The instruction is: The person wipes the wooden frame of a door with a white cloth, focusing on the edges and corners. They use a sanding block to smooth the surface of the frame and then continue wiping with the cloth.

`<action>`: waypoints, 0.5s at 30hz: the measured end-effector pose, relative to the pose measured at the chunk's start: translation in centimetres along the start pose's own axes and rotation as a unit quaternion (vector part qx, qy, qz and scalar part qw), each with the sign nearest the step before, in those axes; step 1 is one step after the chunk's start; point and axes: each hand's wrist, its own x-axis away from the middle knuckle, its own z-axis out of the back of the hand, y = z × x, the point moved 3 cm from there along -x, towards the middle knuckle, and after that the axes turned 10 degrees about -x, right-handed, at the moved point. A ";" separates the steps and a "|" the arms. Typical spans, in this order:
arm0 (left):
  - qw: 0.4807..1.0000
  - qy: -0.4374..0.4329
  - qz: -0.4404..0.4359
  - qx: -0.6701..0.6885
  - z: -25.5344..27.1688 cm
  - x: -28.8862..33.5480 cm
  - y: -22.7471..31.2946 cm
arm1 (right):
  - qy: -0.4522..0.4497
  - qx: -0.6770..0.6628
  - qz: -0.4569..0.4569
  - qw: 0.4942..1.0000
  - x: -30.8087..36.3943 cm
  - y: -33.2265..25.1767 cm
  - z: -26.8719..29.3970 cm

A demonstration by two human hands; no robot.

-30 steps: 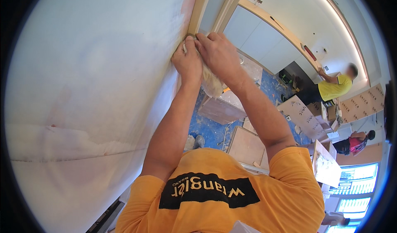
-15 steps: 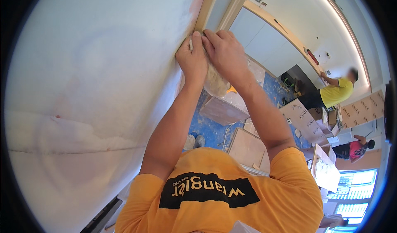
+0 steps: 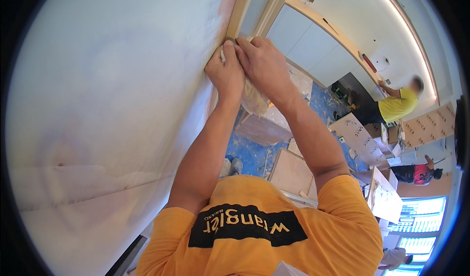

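Observation:
Both hands meet at the edge of the pale wall [image 3: 122, 90], where it joins a light wooden trim [image 3: 241, 9]. My left hand [image 3: 226, 72] is closed, with a small white piece [image 3: 223, 55] showing between thumb and fingers; its kind is unclear. Beside it and touching it, my right hand [image 3: 267, 65] is closed too, fingers bent against the foot of the visible trim. A thin dark yellowish edge [image 3: 231, 39] shows at the fingertips, too small to name. Below the hands is a pale beige, crumpled-looking thing [image 3: 255, 98], partly hidden by my wrists.
Wooden boxes [image 3: 262, 127] and a pale board [image 3: 290, 174] stand on the blue-covered floor [image 3: 252, 157]. A person in a yellow shirt [image 3: 399, 107] works at a wooden ledge on the right. Another in pink and black [image 3: 421, 174] is farther back, near printed boards [image 3: 431, 124].
Both hands shift slightly left along with the view, still together at the trim. A yellow thing below the right wrist no longer shows. The person in pink and black has turned a little.

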 end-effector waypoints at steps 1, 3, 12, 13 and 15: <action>1.000 -0.002 0.003 0.002 0.2 0.2 -0.3 | -0.003 -0.003 0.001 1.000 0.3 0.1 -0.3; 1.000 0.000 0.004 -0.011 0.7 0.5 -1.0 | -0.010 -0.009 -0.002 1.000 0.9 0.1 -0.9; 0.997 0.016 -0.059 -0.052 1.1 0.8 -0.2 | -0.038 -0.022 -0.048 0.998 1.1 0.2 -0.8; 0.995 0.008 -0.077 -0.068 0.7 0.7 1.9 | -0.018 -0.018 -0.042 0.999 0.5 0.0 0.3; 0.996 -0.004 -0.073 -0.057 0.1 0.3 2.9 | 0.007 -0.010 -0.030 0.999 -0.3 -0.1 1.0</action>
